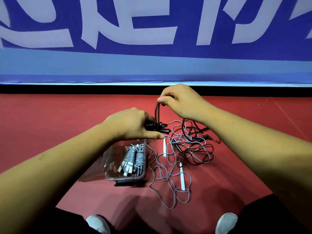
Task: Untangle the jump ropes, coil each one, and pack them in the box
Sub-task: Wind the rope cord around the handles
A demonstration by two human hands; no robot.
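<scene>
Holding item one, a dark jump rope [152,126] partly wound into a tight coil round its black handles: my left hand [133,124] gripped the coil, fingers curled about it, above the far end of the box [125,178]. My right hand [179,100], raised just beyond, pinched a loop of the same rope between thumb and fingers.

Item two: the box, clear plastic, lay open on the red floor [50,125] and held coiled grey ropes [135,157] with white handles.

Item three: a loose tangle [190,146] of grey and dark ropes lay on the floor just right of the box, with two white handles [182,178] among it.

Item four: my white shoes [98,223] stood at the near edge.
</scene>
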